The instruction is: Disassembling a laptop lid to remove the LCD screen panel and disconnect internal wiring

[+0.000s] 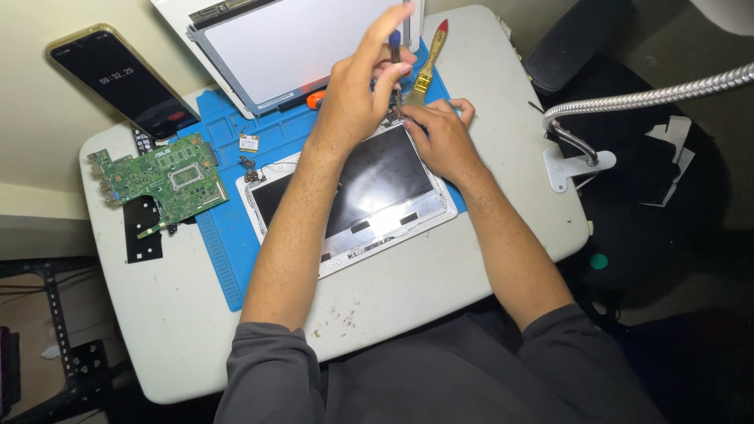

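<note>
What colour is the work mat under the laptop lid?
Blue. The mat shows best in the head view, left of the lid.

White table [503, 102] w/ blue mat [228, 267], phone [126, 78].

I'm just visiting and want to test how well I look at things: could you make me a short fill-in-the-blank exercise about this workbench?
1. The left hand holds a screwdriver with a ____ handle.
2. The green circuit board lies to the ____ of the opened laptop shell in the picture.
3. The brush has a wooden handle with a ____ tip.
4. The right hand rests on the shell's far ____ corner.

Missing words: blue; left; red; right
</note>
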